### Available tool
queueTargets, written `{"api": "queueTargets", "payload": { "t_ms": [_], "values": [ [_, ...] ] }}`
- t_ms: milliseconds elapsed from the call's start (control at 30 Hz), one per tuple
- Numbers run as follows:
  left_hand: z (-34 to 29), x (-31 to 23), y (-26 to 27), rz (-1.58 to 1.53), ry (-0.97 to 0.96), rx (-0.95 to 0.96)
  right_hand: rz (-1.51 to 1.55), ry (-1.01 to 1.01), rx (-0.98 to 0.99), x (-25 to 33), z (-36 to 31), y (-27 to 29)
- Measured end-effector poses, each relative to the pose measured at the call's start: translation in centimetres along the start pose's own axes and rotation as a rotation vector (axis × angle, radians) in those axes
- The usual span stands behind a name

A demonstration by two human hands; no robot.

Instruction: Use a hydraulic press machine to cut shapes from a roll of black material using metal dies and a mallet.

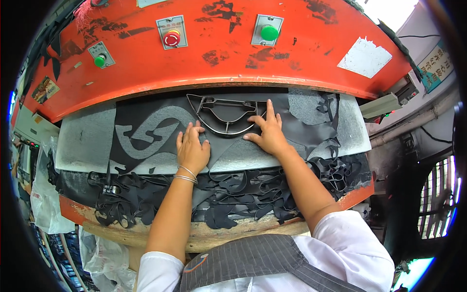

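A metal cutting die point(226, 130), a curved steel-strip frame with cross struts, lies on a dark grey sheet of material point(221, 144) on the press bed. My right hand point(268, 134) grips the die's right end, its fingers spread over the rim and its thumb at the outer curved edge. My left hand point(193, 150) lies on the sheet with fingers apart, its fingertips close to the die's lower left edge. Whether they touch the metal, I cannot tell. Left of that hand, curved shapes are cut out of the sheet, and the pale bed point(87, 141) shows through.
Behind the bed rises an orange press beam point(214, 58) with a red button point(171, 38) and two green buttons point(269, 32). Tangled dark offcuts point(243, 187) lie along the near edge, above a wooden ledge point(209, 236). Clear plastic bags point(51, 204) hang at the left.
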State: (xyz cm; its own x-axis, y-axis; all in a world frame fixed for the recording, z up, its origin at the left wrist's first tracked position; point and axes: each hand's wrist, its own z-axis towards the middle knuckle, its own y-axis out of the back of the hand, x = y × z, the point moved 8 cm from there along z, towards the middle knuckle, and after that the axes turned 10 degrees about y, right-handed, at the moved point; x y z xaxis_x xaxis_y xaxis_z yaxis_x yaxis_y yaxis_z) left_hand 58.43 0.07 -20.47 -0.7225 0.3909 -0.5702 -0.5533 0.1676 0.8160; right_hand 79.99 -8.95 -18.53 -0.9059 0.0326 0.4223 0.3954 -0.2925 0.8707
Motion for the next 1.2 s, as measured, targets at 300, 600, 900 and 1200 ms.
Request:
{"api": "queueTargets", "payload": {
  "t_ms": [300,600,900,1200],
  "values": [
    [0.6,-0.3,-0.8,-0.088,-0.026,0.009,-0.067,0.136,-0.168,-0.6,-0.7,0.0],
    [0.7,0.0,0.1,-0.143,-0.043,0.001,-0.106,0.126,-0.099,0.6,-0.6,1.0],
    [3.0,9.1,19.7,-0.849,0.034,-0.518,0.185,0.074,-0.771,7.0,0.8,15.8],
    [2.6,4.8,32.2,-0.073,-0.273,-0.734,0.475,0.063,-0.896,6.4,1.9,17.3]
  ]
}}
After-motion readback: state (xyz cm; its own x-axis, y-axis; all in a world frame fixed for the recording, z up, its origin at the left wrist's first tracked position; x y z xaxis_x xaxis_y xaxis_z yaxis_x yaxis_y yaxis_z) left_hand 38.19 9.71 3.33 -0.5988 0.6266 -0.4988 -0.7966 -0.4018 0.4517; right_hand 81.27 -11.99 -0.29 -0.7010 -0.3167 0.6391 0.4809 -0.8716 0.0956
